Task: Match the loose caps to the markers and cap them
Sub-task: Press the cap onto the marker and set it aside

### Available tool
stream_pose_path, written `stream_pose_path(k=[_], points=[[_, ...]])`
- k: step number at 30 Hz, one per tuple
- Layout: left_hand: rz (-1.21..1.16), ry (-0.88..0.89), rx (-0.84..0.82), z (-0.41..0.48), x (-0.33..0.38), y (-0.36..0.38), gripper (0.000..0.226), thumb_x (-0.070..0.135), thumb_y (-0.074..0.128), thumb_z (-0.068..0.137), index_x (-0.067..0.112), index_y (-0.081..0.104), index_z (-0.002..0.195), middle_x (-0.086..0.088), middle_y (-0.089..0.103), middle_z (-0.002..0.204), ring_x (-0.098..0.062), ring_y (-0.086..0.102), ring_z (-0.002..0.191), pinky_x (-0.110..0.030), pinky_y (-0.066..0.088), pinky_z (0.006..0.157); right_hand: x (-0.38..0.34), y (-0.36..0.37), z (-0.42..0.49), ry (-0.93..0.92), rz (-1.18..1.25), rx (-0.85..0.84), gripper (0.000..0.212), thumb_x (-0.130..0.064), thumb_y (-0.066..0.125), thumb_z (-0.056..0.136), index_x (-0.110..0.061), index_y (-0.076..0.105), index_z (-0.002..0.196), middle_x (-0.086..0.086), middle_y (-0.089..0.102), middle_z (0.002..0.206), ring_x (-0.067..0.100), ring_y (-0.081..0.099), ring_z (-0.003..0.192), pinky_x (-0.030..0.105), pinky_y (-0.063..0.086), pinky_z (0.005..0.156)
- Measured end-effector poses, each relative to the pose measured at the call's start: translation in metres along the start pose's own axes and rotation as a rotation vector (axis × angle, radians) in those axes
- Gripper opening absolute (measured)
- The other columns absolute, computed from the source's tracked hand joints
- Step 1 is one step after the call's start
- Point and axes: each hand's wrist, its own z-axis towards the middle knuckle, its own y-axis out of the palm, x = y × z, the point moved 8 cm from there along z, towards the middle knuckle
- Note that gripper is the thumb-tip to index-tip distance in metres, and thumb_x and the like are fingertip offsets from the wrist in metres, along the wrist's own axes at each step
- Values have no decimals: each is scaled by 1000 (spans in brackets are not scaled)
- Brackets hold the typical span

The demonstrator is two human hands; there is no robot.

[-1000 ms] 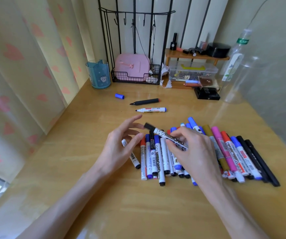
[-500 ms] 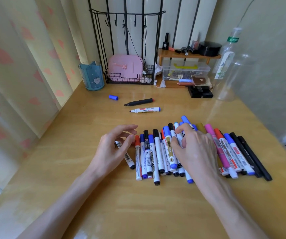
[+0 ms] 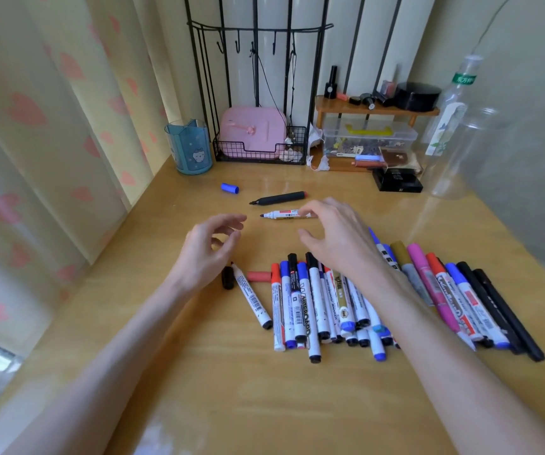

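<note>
On the wooden desk [image 3: 198,372] lies a pile of capped markers [image 3: 340,300]. Beyond it lie an uncapped black marker [image 3: 277,198] and an uncapped white marker with a black tip [image 3: 282,214]. My right hand [image 3: 336,238] reaches over the pile, fingers spread, with its index fingertip at the white marker's rear end. My left hand [image 3: 210,251] hovers loosely curled and holds nothing. Just below it lie a black cap [image 3: 227,278], a red cap [image 3: 259,276] and an uncapped white marker with a red tip [image 3: 251,297]. A blue cap [image 3: 230,188] sits farther back.
A blue cup [image 3: 189,147] and a black wire rack holding a pink box [image 3: 254,133] stand at the back. To their right are a small wooden shelf [image 3: 376,110], a clear box [image 3: 368,139], a black box [image 3: 397,183] and a plastic bottle [image 3: 451,133]. A curtain hangs at the left.
My right hand laid the capped marker back in the pile and moved forward to the white uncapped marker. My left hand lifted off the pile's left end, uncovering the black and red caps.
</note>
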Motion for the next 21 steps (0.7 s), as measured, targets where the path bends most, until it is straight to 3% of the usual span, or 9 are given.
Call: stream_pose_path(k=[3,6,9,14,16,19,21], points=[[57,-18,19,32,-22,-5,33,9,60,102,23,67,131,10,71,118,-3,65,105,-26,55,86,5,19,32,23,-92,-94,45,-31,66,100,-23,56,143,4,60,138,25,56,128,42,41,107],[119,-114,33,64,-52,-1,45,2,56,101,21,61,140,2,66,135,-13,61,121,-38,53,102,17,38,54,65,-193,-159,50,-30,66,100,-26,51,148,2,61,140,25,57,127,46,34,106],[230,-188,6,87,-73,14,64,-4,53,96,23,49,154,-7,51,154,-27,44,143,-42,35,119,25,48,66,101,-228,-155,48,-26,72,97,-31,57,142,0,62,133,25,57,119,45,31,101],[410,-195,-45,123,-91,25,73,-5,49,96,29,40,159,-1,29,169,-31,17,157,-61,18,122,31,45,73,120,-236,-116,45,-33,78,91,-33,62,132,3,58,136,27,49,126,46,30,101],[494,-187,-62,131,-96,26,63,0,48,100,28,46,156,-2,37,165,-31,21,155,-63,20,119,32,46,74,121,-221,-134,35,-34,79,91,-33,68,124,2,60,136,26,51,125,47,29,102],[555,-134,48,129,-92,15,37,12,58,102,22,66,136,-7,62,141,-33,45,135,-55,31,108,33,52,71,120,-199,-173,30,-34,78,92,-31,69,120,-1,63,134,24,54,123,45,29,101],[518,-166,93,120,-94,8,27,19,64,101,20,70,127,-9,67,129,-34,53,124,-53,34,104,32,54,68,127,-194,-171,29,-33,77,93,-30,68,120,-1,64,130,24,55,122,45,30,100]])
